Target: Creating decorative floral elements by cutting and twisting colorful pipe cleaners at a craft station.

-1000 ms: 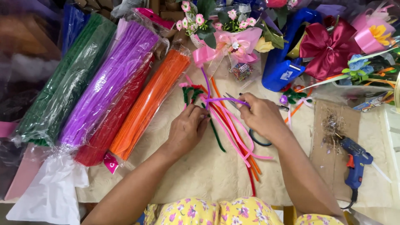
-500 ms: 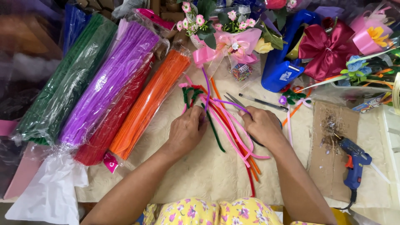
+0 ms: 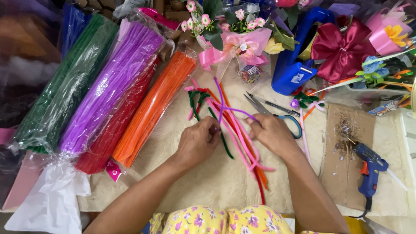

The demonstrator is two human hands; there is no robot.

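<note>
My left hand point(image 3: 198, 142) and my right hand point(image 3: 271, 132) both pinch a purple pipe cleaner point(image 3: 225, 107) that loops between them above the table. Under them lies a loose pile of pink, orange, red and green pipe cleaners point(image 3: 242, 147) on a cream cloth point(image 3: 216, 182). The purple strand crosses itself near the top and its free end points away from me. A pair of scissors point(image 3: 273, 110) lies just beyond my right hand, its blue handle next to my knuckles.
Bagged bundles of pipe cleaners lie at left: green point(image 3: 60, 95), purple point(image 3: 115, 84), red point(image 3: 112, 134), orange point(image 3: 156, 106). Ribbon flower bouquets point(image 3: 234, 39) and a dark red bow point(image 3: 342, 47) stand at the back. A blue glue gun point(image 3: 368, 169) rests on cardboard point(image 3: 342, 173) at right.
My right hand has slid slightly down and left towards me, drawing the purple pipe cleaner into a tighter loop. My left hand stays in nearly the same place.
</note>
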